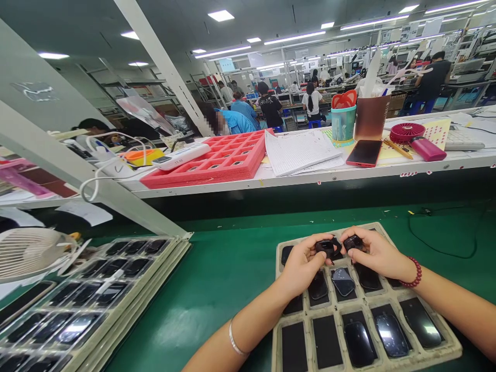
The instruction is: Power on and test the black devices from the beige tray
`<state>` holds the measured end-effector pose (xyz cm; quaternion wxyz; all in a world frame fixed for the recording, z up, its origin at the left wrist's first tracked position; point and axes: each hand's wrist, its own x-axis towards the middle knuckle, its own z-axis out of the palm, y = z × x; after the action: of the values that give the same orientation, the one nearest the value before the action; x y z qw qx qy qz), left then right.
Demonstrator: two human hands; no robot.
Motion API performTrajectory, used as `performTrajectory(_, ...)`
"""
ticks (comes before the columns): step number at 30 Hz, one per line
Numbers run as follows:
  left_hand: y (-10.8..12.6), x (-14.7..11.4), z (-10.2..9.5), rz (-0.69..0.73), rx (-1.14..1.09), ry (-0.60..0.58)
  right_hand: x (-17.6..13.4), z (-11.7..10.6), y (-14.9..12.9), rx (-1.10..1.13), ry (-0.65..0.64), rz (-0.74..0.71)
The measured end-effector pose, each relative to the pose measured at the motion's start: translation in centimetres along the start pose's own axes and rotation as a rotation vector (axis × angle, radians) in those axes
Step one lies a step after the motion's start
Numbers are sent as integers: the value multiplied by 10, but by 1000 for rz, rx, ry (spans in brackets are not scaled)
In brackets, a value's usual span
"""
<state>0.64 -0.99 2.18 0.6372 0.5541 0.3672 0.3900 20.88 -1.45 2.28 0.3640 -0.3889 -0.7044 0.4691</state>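
My left hand (306, 262) is closed around a small black rounded device (325, 248), its fingers and thumb pinching the edges. Close beside it, my right hand (377, 251) pinches another small dark rounded piece (352, 242). I cannot make out exactly what kind either piece is. Both hands are over the far part of a beige compartment tray (308, 313). Dark glossy rounded pieces, such as one with a screen-like face (343, 282), lie in several pockets. Two front-left pockets show only a black lining (293, 347). My forearms hide parts of the tray.
A stack of trays (155, 279) with dark glossy pieces stands at the left, near a white fan (31, 253). The shelf ahead carries a red foam tray (209, 165), papers (300, 150), a phone (364, 153) and a cup (343, 124). A cable (437, 250) lies on the green mat.
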Motion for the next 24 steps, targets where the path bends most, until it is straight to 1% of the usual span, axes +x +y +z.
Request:
performTrajectory(6, 0, 1, 1, 15, 1, -14, -2, 0, -4, 61, -17, -28)
performTrajectory(12, -1, 1, 1, 26, -8, -14, -1, 0, 2, 151, -29, 45)
performTrajectory(18, -2, 1, 0, 19, -1, -10, 0, -1, 2, 141, -30, 32)
performTrajectory(22, -3, 1, 0, 20, -4, -11, 0, 0, 1, 159, -36, 52)
performTrajectory(24, -3, 1, 0, 20, -6, -14, 0, 0, 1, 133, -28, 29)
